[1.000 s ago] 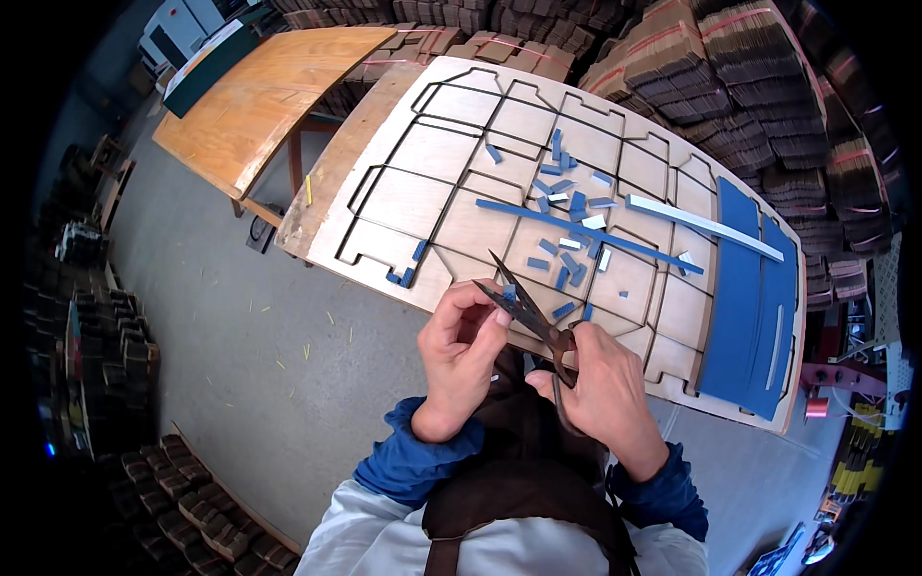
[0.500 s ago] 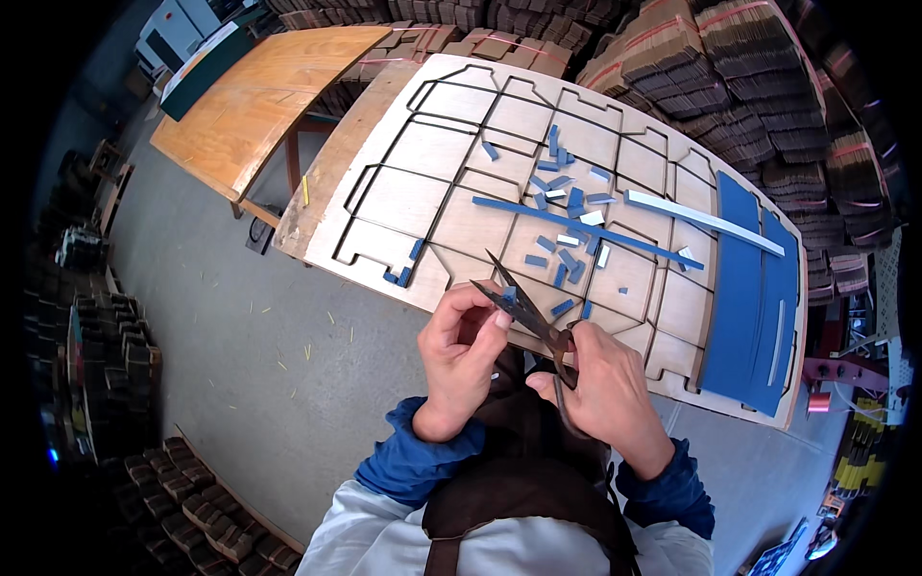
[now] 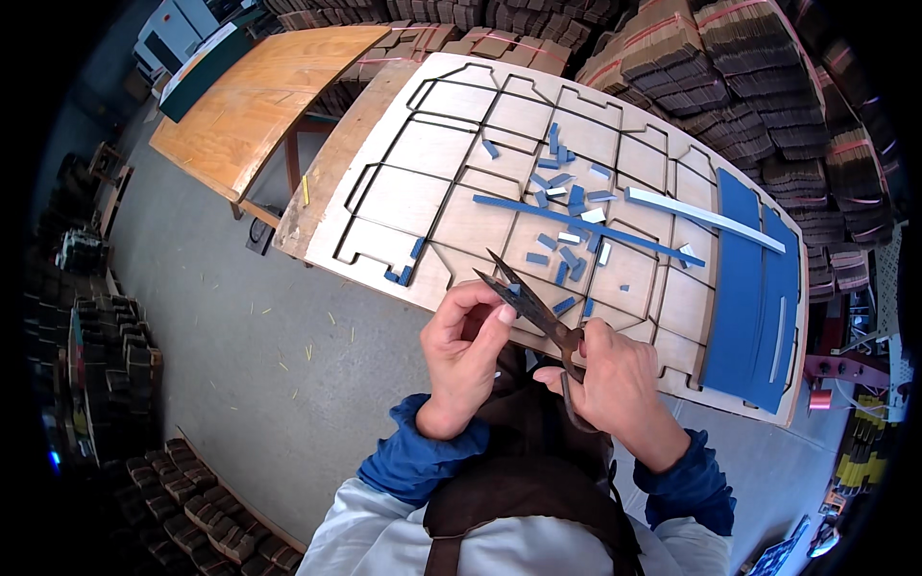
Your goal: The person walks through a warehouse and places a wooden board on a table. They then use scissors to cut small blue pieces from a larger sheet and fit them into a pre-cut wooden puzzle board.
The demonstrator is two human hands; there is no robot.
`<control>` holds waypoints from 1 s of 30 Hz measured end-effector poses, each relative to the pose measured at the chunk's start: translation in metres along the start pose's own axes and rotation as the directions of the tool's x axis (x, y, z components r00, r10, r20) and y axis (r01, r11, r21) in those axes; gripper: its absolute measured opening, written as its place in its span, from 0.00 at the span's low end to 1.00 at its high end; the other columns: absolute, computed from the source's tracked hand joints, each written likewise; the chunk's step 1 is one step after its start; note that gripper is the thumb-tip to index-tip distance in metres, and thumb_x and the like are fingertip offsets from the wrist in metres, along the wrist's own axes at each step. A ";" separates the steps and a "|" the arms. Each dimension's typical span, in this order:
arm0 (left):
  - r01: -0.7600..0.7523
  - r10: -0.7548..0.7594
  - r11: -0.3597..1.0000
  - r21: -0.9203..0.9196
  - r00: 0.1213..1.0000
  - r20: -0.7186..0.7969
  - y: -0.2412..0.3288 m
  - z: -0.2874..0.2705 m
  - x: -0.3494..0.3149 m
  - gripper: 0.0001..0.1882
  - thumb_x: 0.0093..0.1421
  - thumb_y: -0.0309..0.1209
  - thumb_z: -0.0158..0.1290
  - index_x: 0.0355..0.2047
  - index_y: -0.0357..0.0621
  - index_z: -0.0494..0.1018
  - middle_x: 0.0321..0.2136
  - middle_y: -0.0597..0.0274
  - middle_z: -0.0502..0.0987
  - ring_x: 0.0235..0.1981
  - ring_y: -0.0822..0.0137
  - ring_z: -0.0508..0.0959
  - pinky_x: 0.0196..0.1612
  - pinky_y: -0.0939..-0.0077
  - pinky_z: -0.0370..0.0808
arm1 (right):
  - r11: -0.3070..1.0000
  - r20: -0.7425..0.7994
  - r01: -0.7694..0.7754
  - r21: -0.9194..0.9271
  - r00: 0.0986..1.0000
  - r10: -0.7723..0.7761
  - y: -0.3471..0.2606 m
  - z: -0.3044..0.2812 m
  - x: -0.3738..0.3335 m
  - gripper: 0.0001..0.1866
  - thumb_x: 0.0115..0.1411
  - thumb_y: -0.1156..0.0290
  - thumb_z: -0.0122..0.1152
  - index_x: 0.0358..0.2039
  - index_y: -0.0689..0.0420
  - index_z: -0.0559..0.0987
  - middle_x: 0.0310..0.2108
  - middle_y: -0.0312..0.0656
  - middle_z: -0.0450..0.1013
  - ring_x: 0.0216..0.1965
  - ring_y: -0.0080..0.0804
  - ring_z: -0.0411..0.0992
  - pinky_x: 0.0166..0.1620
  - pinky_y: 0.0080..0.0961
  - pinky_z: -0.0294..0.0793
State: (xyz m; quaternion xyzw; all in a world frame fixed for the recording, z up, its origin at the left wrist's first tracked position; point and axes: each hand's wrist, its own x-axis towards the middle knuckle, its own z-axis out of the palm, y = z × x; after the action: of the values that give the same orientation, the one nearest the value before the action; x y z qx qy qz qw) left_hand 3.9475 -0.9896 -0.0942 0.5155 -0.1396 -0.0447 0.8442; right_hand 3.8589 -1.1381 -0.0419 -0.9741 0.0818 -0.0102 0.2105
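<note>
My right hand (image 3: 615,379) grips a pair of dark, worn scissors (image 3: 552,326), whose blades are slightly apart and point up and left. Between thumb and fingers my left hand (image 3: 465,350) pinches a small blue foam piece (image 3: 515,289), which lies at the blades and is partly hidden by them. Beyond my hands is a pale wooden die board (image 3: 403,211) with dark blades set in outlines. Several blue foam pieces (image 3: 570,257) are scattered over its middle. A long blue foam strip (image 3: 586,228) crosses it, and a white-faced strip (image 3: 701,219) lies to the right.
Blue foam sheets (image 3: 738,298) cover the board's right end. At the far left stands an orange-brown wooden table (image 3: 269,96). Bundled cardboard stacks (image 3: 711,67) rise behind the board, and more cardboard piles (image 3: 206,509) sit on the floor at lower left.
My right hand and the scissors have shifted slightly to the right and down, and the handles are spread a little wider. My left hand keeps its pinch, almost in place.
</note>
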 end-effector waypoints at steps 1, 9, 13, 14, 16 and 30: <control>-0.012 0.012 1.000 -0.005 1.000 -0.003 0.000 0.000 0.000 0.07 0.62 0.17 0.55 0.41 0.36 0.73 0.39 0.65 0.76 0.37 0.81 0.73 0.40 0.86 0.71 | 1.000 -0.005 0.013 -0.023 1.000 -0.013 0.001 -0.001 0.001 0.36 0.51 0.35 0.65 0.29 0.62 0.70 0.20 0.48 0.74 0.23 0.50 0.76 0.27 0.41 0.73; 0.054 -0.054 0.999 0.004 0.998 0.015 0.001 -0.001 0.003 0.11 0.60 0.16 0.56 0.42 0.36 0.71 0.36 0.65 0.76 0.36 0.79 0.74 0.39 0.85 0.72 | 0.991 -0.046 0.109 -0.076 0.993 -0.113 0.016 0.000 0.010 0.36 0.51 0.35 0.64 0.28 0.62 0.70 0.17 0.50 0.72 0.19 0.50 0.75 0.25 0.40 0.74; 0.074 -0.073 0.997 0.029 0.997 -0.009 -0.001 0.000 0.000 0.11 0.60 0.16 0.56 0.43 0.35 0.71 0.36 0.65 0.76 0.36 0.79 0.75 0.40 0.84 0.72 | 0.993 -0.039 0.109 -0.053 0.993 -0.111 0.019 0.002 0.008 0.35 0.52 0.37 0.65 0.27 0.62 0.70 0.16 0.50 0.72 0.19 0.50 0.74 0.25 0.41 0.74; 0.074 -0.074 0.997 0.037 0.997 -0.009 -0.002 0.001 0.000 0.11 0.60 0.16 0.56 0.43 0.35 0.71 0.37 0.64 0.77 0.36 0.78 0.75 0.40 0.84 0.72 | 0.995 -0.037 0.093 -0.047 0.995 -0.095 0.020 0.003 0.007 0.35 0.52 0.37 0.65 0.27 0.62 0.70 0.17 0.50 0.72 0.19 0.50 0.74 0.25 0.41 0.74; 0.075 -0.075 0.996 0.053 0.997 -0.008 -0.004 0.002 -0.001 0.11 0.61 0.16 0.56 0.43 0.35 0.71 0.37 0.63 0.77 0.36 0.77 0.76 0.41 0.84 0.73 | 0.998 -0.034 0.061 -0.036 0.997 -0.062 0.022 0.003 0.005 0.35 0.51 0.37 0.67 0.27 0.63 0.70 0.17 0.50 0.72 0.19 0.51 0.75 0.25 0.42 0.74; 0.478 -0.468 0.822 -0.308 0.877 0.112 -0.005 0.015 -0.006 0.10 0.62 0.21 0.57 0.43 0.41 0.73 0.33 0.65 0.78 0.35 0.74 0.79 0.44 0.78 0.77 | 0.651 0.007 -0.065 0.756 0.996 0.091 0.018 0.002 0.019 0.17 0.56 0.71 0.72 0.37 0.60 0.71 0.33 0.37 0.75 0.35 0.18 0.70 0.41 0.19 0.71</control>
State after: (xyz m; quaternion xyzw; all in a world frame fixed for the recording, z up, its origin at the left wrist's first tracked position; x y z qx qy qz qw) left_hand 3.9376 -1.0037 -0.0936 0.3861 -0.0114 -0.2832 0.8778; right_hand 3.8745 -1.1566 -0.0515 -0.7938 0.1149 -0.0495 0.5952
